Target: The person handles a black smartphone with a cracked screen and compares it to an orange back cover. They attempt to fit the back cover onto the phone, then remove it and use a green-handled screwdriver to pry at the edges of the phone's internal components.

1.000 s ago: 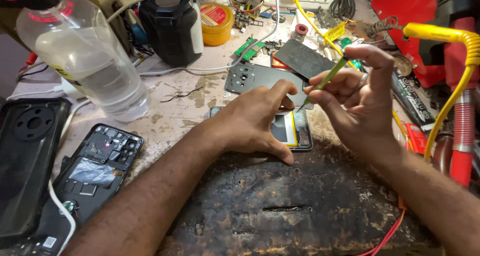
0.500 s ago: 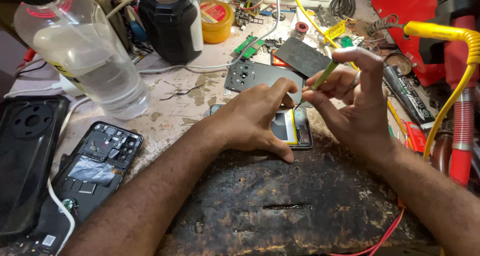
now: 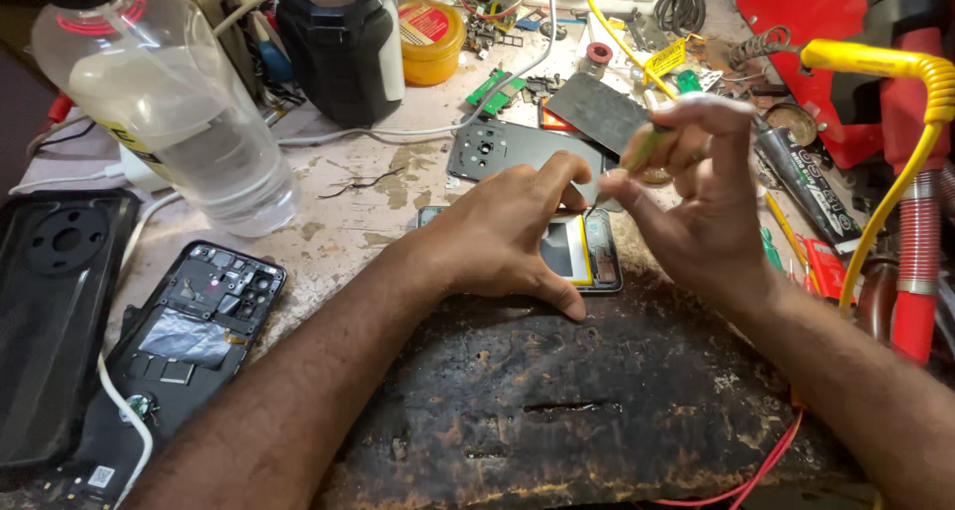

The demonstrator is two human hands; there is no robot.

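My right hand (image 3: 696, 187) pinches thin green tool (image 3: 645, 150), tip down at top edge of open phone (image 3: 582, 256). My left hand (image 3: 507, 236) flat on phone, fingers spread, pressing, gripping nothing. Phone sits mid bench, at far edge of burnt board (image 3: 597, 401).

I judge: back already off, inside work not done.

Grey back cover (image 3: 497, 150) just beyond. Second open phone (image 3: 194, 316) left. Clear bottle (image 3: 169, 102) far left. Yellow cable (image 3: 895, 132) close on right, could snag.

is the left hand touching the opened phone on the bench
Touching. The head view shows the left hand pressed flat over the opened phone, covering most of it, with no gap between them.
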